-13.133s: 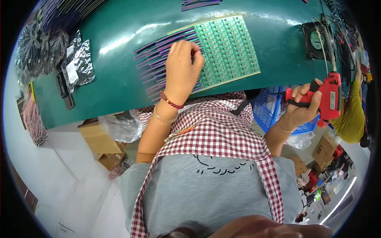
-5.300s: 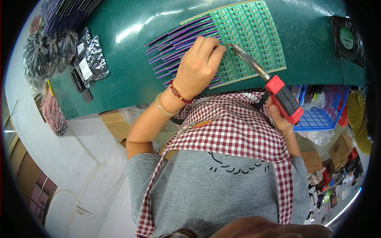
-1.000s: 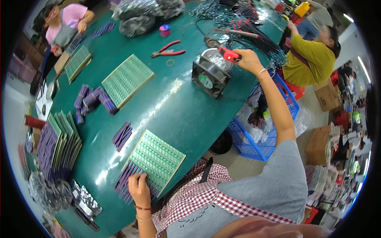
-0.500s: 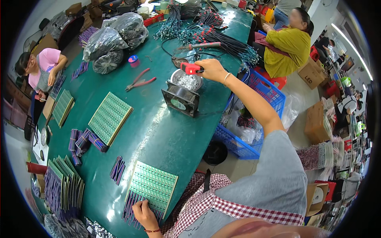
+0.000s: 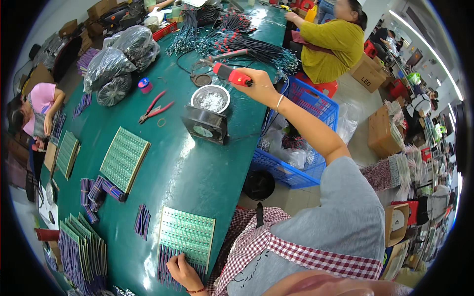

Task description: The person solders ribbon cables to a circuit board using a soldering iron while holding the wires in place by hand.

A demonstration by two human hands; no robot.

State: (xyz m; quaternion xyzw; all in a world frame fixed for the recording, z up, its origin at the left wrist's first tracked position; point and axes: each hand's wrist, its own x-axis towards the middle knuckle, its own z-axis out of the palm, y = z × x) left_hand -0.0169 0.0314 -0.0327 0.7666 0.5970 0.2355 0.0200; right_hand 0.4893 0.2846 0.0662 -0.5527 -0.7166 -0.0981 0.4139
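Observation:
My right hand (image 5: 260, 88) is stretched out across the table, closed round the red-and-black handle of a soldering iron (image 5: 231, 75). Its thin end points away to the left, beyond a round metal bowl (image 5: 211, 100) of bright silvery bits. In front of the bowl stands a black square fan (image 5: 205, 126). At the near edge, my left hand (image 5: 183, 272) rests at the lower side of a green circuit board panel (image 5: 187, 232). Its bent fingers are closed on the purple wires (image 5: 170, 259) along that side; the fingertips are partly hidden.
Red-handled pliers (image 5: 156, 107) lie left of the fan. Another iron (image 5: 231, 55) lies behind the bowl. More panels (image 5: 126, 157) and wire bundles (image 5: 102, 190) are to the left. Beyond the table's right edge stands a blue crate (image 5: 316, 165). Two people sit nearby.
The view has shifted, moving the table things leftward in the picture. My right hand and the soldering iron have moved rightward from above the bowl. My left hand stays at the panel.

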